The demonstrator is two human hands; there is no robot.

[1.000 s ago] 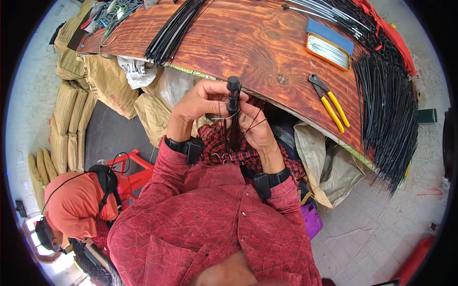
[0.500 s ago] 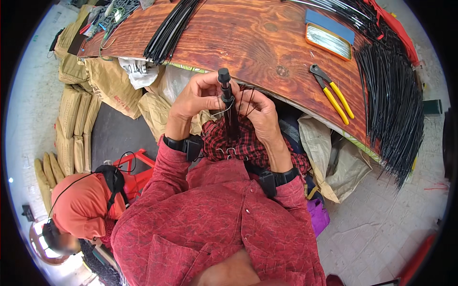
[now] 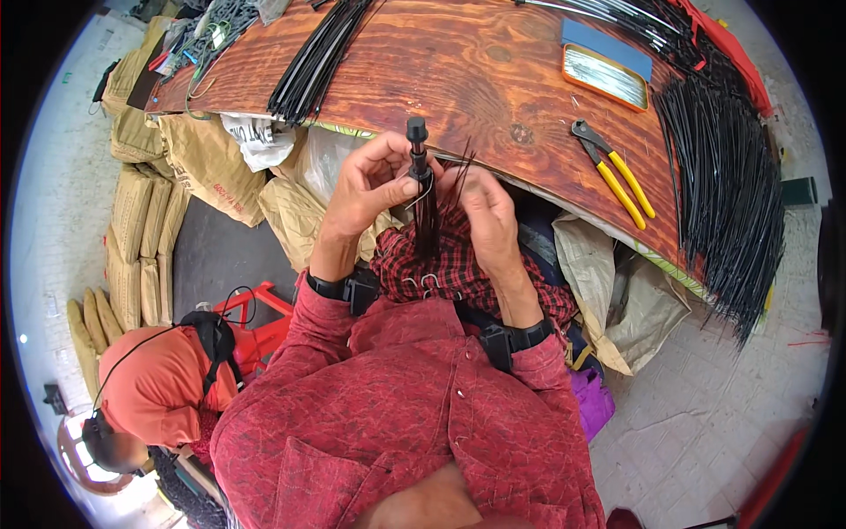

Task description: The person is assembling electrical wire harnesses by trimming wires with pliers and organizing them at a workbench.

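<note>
My left hand [image 3: 363, 191] is closed around a black rod with a knobbed top [image 3: 417, 141], held upright over my lap. Black bristle-like strands [image 3: 427, 231] hang down from the rod below my thumb. A thin pale wire [image 3: 423, 191] crosses the rod at that spot. Just to the right, my right hand [image 3: 490, 216] pinches several thin black strands [image 3: 463, 163], whose tips stick up above the fingers. Its fingertips are slightly blurred. Below both hands lies red-and-black checked cloth [image 3: 441, 280].
On the wooden table [image 3: 467, 79] lie yellow-handled pliers [image 3: 621, 176], an open tin of pale wires [image 3: 606, 78] and black strand bundles [image 3: 317, 66], [image 3: 727, 194]. Brown sacks [image 3: 207, 167] lean at the left. A person in orange [image 3: 159, 383] sits at the lower left.
My right hand has turned slightly, and its strands now fan upward at a different angle. My left hand still grips the rod. The whole view has shifted a little.
</note>
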